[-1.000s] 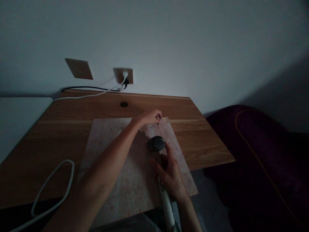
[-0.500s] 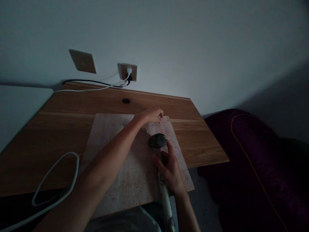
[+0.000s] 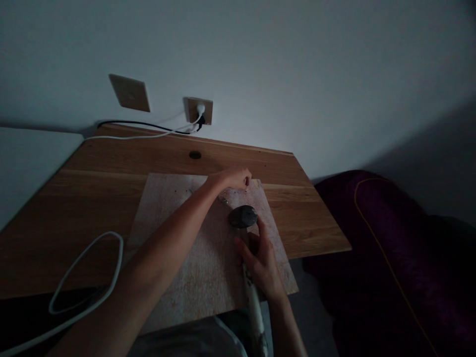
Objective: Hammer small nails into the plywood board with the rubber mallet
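A hammer with a dark head [image 3: 243, 216] and a pale, worn handle [image 3: 254, 307] is in my right hand [image 3: 262, 258], whose fingers wrap the handle just below the head. Under it lies a flat, light wooden board [image 3: 193, 277]. At the board's far right part my left hand [image 3: 236, 177] rests with its fingers pinched together; whatever they hold is too small to make out. Several small metal pieces, perhaps nails [image 3: 223, 200], lie on the board beside my left wrist. A few dark dots mark the board's far edge.
The board lies on a wooden desk [image 3: 312, 218] against a wall. A white cable [image 3: 121, 243] loops at the left, near my left forearm. Plugs with cords fill a wall socket [image 3: 201, 110]. Purple fabric [image 3: 372, 238] stands right of the desk.
The view has shifted very slightly. Both hands and the hammer stay in nearly the same place over the board.
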### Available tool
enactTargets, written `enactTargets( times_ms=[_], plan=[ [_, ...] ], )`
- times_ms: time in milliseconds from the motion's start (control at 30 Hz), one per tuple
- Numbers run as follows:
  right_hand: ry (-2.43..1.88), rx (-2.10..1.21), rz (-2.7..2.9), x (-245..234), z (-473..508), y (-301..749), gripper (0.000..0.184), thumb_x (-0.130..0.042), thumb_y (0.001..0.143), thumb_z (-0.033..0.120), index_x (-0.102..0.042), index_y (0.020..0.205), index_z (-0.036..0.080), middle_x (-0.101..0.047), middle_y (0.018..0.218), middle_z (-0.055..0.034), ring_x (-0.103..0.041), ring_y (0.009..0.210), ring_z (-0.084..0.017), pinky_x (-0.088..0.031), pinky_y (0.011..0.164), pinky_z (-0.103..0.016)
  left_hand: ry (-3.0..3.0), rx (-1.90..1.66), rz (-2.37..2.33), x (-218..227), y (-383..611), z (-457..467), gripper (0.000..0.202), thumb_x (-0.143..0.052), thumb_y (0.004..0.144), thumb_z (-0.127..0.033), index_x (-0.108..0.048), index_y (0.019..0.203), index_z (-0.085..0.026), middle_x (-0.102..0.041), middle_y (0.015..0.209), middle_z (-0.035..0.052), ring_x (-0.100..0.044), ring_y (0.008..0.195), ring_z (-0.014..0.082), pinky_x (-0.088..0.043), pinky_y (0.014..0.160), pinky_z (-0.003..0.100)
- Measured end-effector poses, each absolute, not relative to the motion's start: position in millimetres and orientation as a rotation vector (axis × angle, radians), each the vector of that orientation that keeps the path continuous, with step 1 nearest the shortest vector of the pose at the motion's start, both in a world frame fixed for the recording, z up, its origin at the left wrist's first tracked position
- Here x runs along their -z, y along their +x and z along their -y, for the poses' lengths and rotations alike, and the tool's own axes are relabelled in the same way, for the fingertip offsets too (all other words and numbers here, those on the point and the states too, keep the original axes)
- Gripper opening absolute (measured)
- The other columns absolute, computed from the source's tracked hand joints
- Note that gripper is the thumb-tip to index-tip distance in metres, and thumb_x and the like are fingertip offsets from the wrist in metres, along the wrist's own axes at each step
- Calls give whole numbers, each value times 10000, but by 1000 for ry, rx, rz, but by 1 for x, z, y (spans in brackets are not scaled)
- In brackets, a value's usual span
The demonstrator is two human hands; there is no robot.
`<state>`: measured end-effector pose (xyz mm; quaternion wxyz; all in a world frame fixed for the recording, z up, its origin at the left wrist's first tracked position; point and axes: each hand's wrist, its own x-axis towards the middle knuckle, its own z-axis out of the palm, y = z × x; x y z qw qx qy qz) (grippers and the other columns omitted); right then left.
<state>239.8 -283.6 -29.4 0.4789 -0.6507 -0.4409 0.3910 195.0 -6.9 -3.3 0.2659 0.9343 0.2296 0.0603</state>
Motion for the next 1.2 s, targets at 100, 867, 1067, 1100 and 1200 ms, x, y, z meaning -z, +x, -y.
enactTargets(
  times_ms=[100, 867, 1067, 1100, 1200],
  plan=[
    [-1592, -959, 1084, 27, 283, 240, 794, -698, 994, 442, -308, 1652, 230, -571, 688, 68, -537, 532, -161, -438, 455, -259, 2527, -161, -599, 3, 195, 7, 144, -800, 796, -109, -821, 921, -176, -816, 882, 35, -694, 740, 144, -456, 681, 234],
    [-1600, -941, 1090, 30, 283, 241, 829, -692, 998, 455, -280, 1679, 224, -566, 707, 62, -546, 555, -163, -427, 471, -265, 2554, -225, -503, 2, 196, 11, 177, -735, 752, -39, -757, 869, -169, -788, 861, 22, -678, 764, 133, -444, 663, 222],
    [-1588, -960, 1080, 27, 284, 240, 817, -686, 1010, 441, -270, 1680, 228, -567, 712, 59, -538, 557, -164, -457, 466, -269, 2528, -206, -464, -1, 196, 11, 171, -731, 744, -31, -735, 851, -165, -783, 870, 26, -675, 764, 135, -447, 660, 221],
    [-1587, -964, 1078, 27, 284, 240, 818, -686, 1010, 443, -269, 1681, 228, -566, 710, 58, -531, 550, -164, -456, 461, -272, 2527, -207, -460, -1, 197, 11, 171, -727, 744, -31, -733, 848, -167, -779, 859, 22, -672, 758, 135, -447, 657, 223],
    [-1595, -960, 1081, 28, 284, 240, 812, -692, 1007, 443, -281, 1674, 227, -564, 701, 57, -525, 543, -167, -442, 457, -273, 2532, -215, -459, -2, 198, 12, 168, -712, 746, -29, -725, 830, -174, -763, 823, 13, -662, 735, 136, -438, 641, 228]
  ],
)
